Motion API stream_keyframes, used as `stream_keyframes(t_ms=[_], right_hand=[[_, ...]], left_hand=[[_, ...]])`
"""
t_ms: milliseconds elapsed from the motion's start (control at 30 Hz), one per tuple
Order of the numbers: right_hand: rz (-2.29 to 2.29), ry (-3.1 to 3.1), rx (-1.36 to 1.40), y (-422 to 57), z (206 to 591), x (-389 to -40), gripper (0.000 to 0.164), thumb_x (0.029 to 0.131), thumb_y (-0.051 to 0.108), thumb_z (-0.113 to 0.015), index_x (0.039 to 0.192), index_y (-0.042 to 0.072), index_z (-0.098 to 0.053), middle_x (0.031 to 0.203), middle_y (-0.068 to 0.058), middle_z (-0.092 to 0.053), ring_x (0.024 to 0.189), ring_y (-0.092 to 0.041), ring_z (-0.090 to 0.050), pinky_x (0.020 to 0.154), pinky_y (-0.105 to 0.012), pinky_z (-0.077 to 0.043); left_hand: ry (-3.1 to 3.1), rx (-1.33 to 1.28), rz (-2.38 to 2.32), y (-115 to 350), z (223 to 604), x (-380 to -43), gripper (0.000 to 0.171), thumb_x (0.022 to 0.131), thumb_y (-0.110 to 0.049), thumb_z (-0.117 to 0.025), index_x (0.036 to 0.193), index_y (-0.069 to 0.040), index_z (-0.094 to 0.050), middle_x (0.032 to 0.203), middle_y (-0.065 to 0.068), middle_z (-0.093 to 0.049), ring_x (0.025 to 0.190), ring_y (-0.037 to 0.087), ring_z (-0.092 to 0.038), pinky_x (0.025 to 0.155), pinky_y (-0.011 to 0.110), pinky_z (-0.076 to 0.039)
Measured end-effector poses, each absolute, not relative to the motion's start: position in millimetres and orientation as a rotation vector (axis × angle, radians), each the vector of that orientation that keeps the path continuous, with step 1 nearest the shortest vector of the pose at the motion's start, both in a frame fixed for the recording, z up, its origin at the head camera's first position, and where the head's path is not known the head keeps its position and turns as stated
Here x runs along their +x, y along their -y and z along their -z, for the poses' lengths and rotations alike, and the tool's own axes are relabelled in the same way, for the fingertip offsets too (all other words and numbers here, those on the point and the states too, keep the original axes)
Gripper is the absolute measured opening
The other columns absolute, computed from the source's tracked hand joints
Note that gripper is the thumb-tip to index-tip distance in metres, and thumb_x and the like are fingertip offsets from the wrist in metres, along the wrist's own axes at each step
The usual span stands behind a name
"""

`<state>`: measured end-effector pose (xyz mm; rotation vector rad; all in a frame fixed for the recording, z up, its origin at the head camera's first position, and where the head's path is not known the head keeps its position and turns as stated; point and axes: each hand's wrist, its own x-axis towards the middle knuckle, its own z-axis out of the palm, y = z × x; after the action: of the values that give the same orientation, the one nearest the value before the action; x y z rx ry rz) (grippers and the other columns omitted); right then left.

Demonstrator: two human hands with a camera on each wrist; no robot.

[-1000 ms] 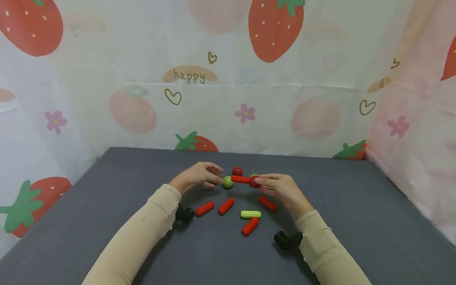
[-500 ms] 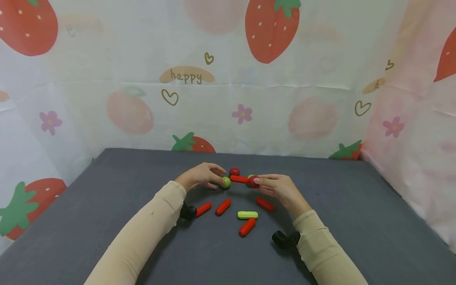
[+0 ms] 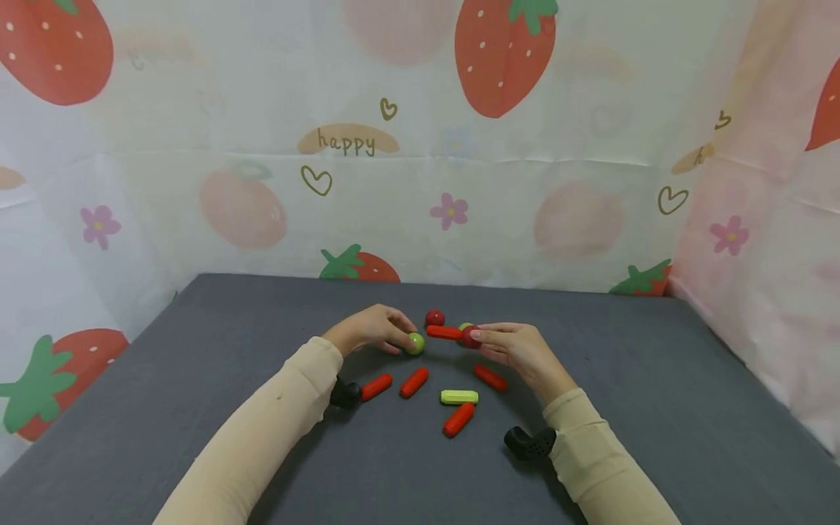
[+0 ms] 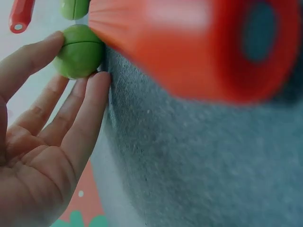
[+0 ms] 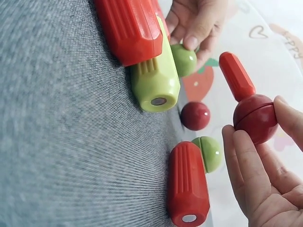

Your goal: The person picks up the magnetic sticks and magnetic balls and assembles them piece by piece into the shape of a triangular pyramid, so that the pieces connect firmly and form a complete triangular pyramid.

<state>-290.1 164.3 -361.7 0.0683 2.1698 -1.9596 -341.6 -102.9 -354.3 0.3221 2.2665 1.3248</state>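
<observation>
My left hand (image 3: 374,329) pinches a light green ball (image 3: 416,344) between thumb and fingertips, at or just above the tabletop. My right hand (image 3: 521,351) holds a dark red ball (image 5: 255,118) between thumb and fingers. From that ball sticks out a red ridged rod (image 3: 444,332), its far end pointing left toward the green ball, with a gap between them. Behind the held pair, another dark red ball (image 3: 434,318) lies on the table. A second green ball (image 5: 211,153) is partly hidden behind my right hand in the head view.
On the grey table (image 3: 262,467), several loose red rods (image 3: 414,383) and a yellow-green rod (image 3: 459,397) lie nearer me. Rod ends show metallic discs. Black wrist cameras (image 3: 528,443) hang under both sleeves. A fruit-printed cloth (image 3: 499,168) rises behind the table.
My left hand has come rightward onto the green ball, gripped it and drawn it slightly nearer me. The right hand holds its ball and rod almost still.
</observation>
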Motion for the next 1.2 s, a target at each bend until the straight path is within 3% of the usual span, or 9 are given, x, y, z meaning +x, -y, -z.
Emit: stream_keyframes(t_ms=[633,1000,1200], right_hand=[[1.923,-2.18,0.046,-162.7,362.8,-289.2,0.043,0.092,0.018,-0.072,0.129,-0.003,-0.063,0.138,-0.018,-0.06,0.1,-0.009,-0.069,0.102,-0.036,-0.053],[1.87,-2.212,0.016,-159.7,362.3,-285.0,0.046,0.093,0.021,-0.071,0.131,-0.002,-0.061,0.142,-0.02,-0.057,0.116,-0.02,-0.066,0.103,-0.038,-0.053],[1.87,-2.206,-0.001,-155.2,362.8,-284.8,0.046,0.093,0.02,-0.071,0.131,-0.003,-0.061,0.142,-0.021,-0.056,0.117,-0.021,-0.067,0.102,-0.038,-0.053]], left_hand=[[-2.249,0.265,-1.374,127.0,361.4,-322.8,0.038,0.091,-0.012,-0.072,0.126,-0.002,-0.066,0.132,0.015,-0.063,0.117,0.025,-0.063,0.094,0.033,-0.058],[-2.196,0.246,-1.531,136.0,364.3,-313.9,0.04,0.09,-0.013,-0.072,0.126,0.002,-0.064,0.124,0.015,-0.065,0.104,0.017,-0.068,0.094,0.034,-0.058],[-2.194,0.294,-1.62,139.8,368.9,-312.6,0.042,0.092,-0.017,-0.071,0.129,0.001,-0.063,0.13,0.017,-0.063,0.101,0.015,-0.069,0.096,0.035,-0.057]])
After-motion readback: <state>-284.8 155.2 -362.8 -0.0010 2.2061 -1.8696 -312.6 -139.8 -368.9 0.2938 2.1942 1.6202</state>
